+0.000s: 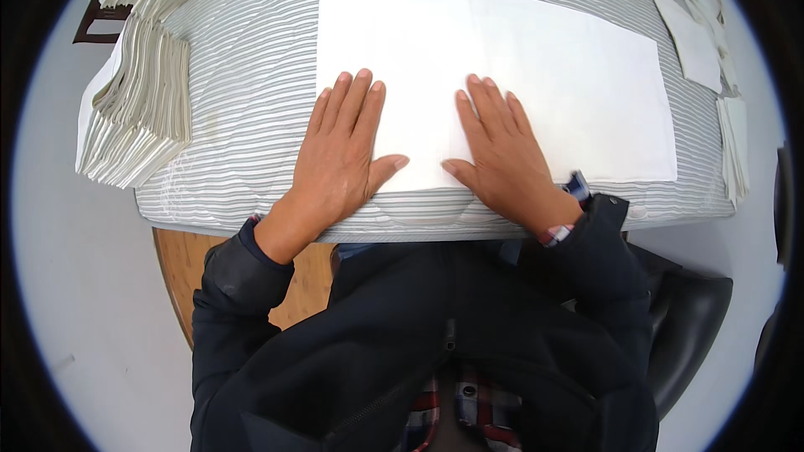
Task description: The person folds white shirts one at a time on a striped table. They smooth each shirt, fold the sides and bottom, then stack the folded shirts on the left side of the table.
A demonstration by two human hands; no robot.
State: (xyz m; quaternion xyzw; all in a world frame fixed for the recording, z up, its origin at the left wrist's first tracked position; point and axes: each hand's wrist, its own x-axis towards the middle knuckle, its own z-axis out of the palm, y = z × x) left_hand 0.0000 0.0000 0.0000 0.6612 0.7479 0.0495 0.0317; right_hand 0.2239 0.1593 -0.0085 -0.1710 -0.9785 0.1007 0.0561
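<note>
1. I see the white cloth (pixel 578 92) spread out flat on the striped table (pixel 247 109), its lower edge close and roughly parallel to the table's near edge.
2. My view shows the left hand (pixel 339 146) palm down, thumb spread from the fingers, lying across the cloth's left edge.
3. I find the right hand (pixel 505 146) also flat, thumb out, resting on the cloth near its middle line.
4. Along the table's left edge I see stacked folded cloths (pixel 142 100); more white pieces (pixel 688 42) lie along its right edge.
</note>
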